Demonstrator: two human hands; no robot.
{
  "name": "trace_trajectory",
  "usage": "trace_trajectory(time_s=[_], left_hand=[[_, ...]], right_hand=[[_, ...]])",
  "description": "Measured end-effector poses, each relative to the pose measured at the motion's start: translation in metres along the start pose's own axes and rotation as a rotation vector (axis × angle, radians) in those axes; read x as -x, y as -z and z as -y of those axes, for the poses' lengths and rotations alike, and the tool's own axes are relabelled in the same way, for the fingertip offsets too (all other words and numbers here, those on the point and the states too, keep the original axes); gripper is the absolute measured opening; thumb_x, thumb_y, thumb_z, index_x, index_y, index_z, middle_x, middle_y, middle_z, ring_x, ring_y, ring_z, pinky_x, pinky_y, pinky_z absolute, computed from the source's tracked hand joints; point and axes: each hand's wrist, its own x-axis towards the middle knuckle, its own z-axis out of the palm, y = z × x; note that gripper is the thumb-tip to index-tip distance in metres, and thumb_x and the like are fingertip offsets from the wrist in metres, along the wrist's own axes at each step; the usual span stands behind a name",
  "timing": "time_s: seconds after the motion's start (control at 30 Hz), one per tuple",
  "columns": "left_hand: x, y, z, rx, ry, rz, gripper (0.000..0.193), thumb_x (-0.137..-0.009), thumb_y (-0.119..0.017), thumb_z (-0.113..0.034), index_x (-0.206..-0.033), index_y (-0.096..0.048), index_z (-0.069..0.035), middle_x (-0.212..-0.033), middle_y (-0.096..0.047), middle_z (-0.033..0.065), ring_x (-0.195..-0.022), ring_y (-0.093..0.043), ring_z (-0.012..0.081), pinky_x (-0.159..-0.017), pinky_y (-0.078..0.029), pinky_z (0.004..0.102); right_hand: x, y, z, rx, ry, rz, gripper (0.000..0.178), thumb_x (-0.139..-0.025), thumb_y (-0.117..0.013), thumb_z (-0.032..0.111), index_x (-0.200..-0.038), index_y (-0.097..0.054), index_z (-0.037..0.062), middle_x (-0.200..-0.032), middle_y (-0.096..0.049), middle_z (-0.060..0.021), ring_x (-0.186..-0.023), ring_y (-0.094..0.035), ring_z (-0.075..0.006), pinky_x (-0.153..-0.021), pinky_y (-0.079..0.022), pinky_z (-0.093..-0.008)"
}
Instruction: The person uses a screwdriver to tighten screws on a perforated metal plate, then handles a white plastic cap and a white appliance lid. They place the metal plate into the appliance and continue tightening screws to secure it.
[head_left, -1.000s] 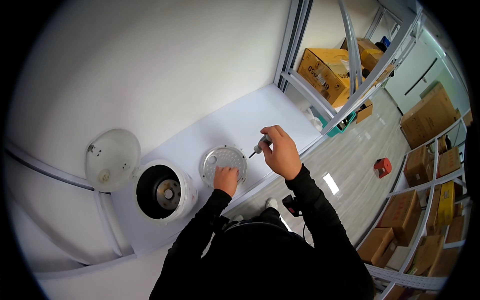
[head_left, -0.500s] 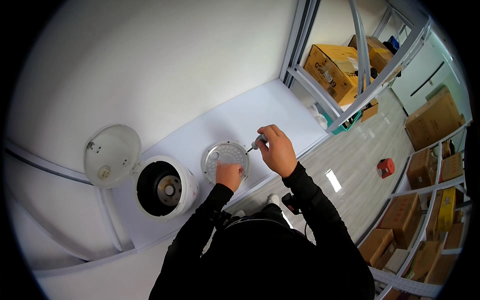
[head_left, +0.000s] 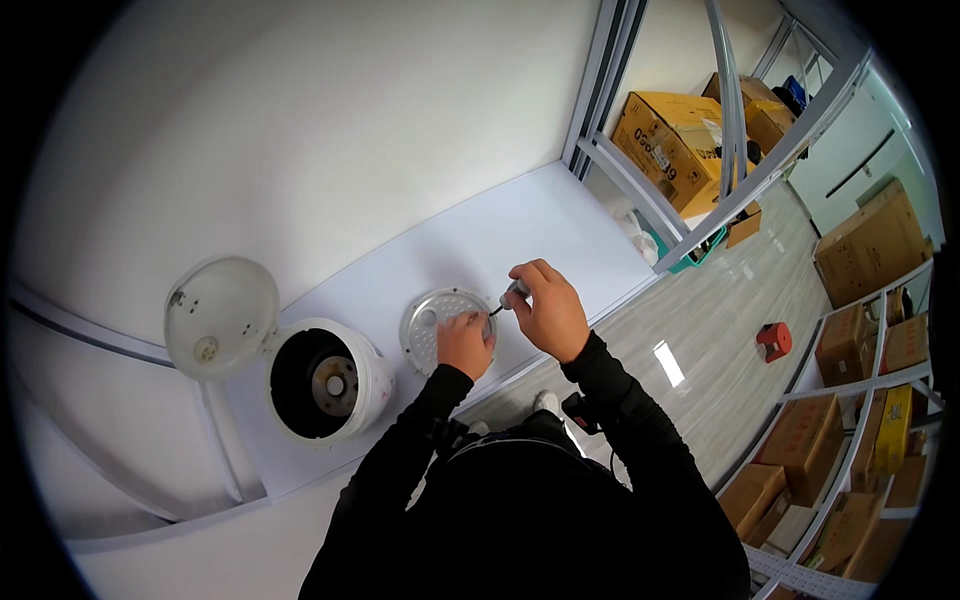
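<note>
Here, hands crowd one edge of the disc beside open tabletop.

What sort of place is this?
Probably a storeroom with a worktable: boxes stand on shelves at right, an open rice cooker is on the worktable, and the right hand holds a screwdriver.

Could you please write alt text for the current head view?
A person's right hand holds a grey-handled screwdriver at the right side of a round, dotted silver metal plate, with the left hand over it; a white, cylindrical, open-lidded cooker stands to the left.
</note>
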Motion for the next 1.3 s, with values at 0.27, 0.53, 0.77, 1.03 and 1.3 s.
trace_trajectory(time_s=[0.27, 0.53, 0.77, 1.03, 1.3], left_hand=[[-0.003, -0.008, -0.003, -0.031, 0.093, 0.117, 0.049, -0.086, -0.082, -0.028, -0.133, -0.073, -0.019, -0.132, -0.065, 0.0063, -0.127, -0.056, 0.0365, -0.104, -0.043, 0.0723], [0.000, -0.010, -0.002, -0.081, 0.042, 0.027, 0.049, -0.081, -0.084, -0.025, -0.129, -0.076, -0.016, -0.126, -0.068, 0.0078, -0.120, -0.059, 0.0367, -0.096, -0.046, 0.0541], [-0.002, -0.008, -0.003, -0.031, 0.110, 0.150, 0.051, -0.086, -0.083, -0.029, -0.134, -0.073, -0.018, -0.135, -0.063, 0.0066, -0.130, -0.054, 0.0366, -0.107, -0.041, 0.0731], [0.000, -0.007, -0.005, -0.079, 0.058, 0.045, 0.050, -0.081, -0.085, -0.026, -0.129, -0.076, -0.017, -0.128, -0.067, 0.0074, -0.121, -0.059, 0.0359, -0.098, -0.045, 0.0544], [0.001, -0.008, -0.003, -0.076, 0.036, 0.013, 0.049, -0.081, -0.085, -0.027, -0.128, -0.076, -0.017, -0.126, -0.068, 0.0064, -0.119, -0.059, 0.0355, -0.096, -0.046, 0.0535]], right_hand=[[-0.002, 0.003, -0.004, -0.025, 0.014, -0.003, 0.029, -0.083, -0.079, 0.004, -0.110, -0.067, 0.0037, -0.100, -0.066, -0.0134, -0.091, -0.067, -0.0370, -0.079, -0.055, -0.0462], [-0.004, 0.004, -0.002, 0.005, 0.013, -0.018, 0.029, -0.083, -0.080, 0.005, -0.108, -0.067, 0.0035, -0.098, -0.066, -0.0130, -0.090, -0.067, -0.0368, -0.077, -0.055, -0.0456], [-0.005, 0.003, 0.000, 0.003, 0.003, -0.010, 0.028, -0.083, -0.081, 0.005, -0.108, -0.068, 0.0034, -0.099, -0.067, -0.0130, -0.090, -0.068, -0.0368, -0.077, -0.056, -0.0456], [-0.005, -0.001, -0.001, 0.005, -0.012, -0.016, 0.030, -0.084, -0.083, 0.009, -0.109, -0.068, 0.0028, -0.100, -0.067, -0.0141, -0.088, -0.069, -0.0383, -0.076, -0.056, -0.0458], [-0.010, -0.006, 0.004, 0.159, 0.017, -0.007, 0.041, -0.084, -0.091, 0.026, -0.102, -0.064, 0.0020, -0.088, -0.066, -0.0110, -0.069, -0.070, -0.0317, -0.062, -0.056, -0.0393]])
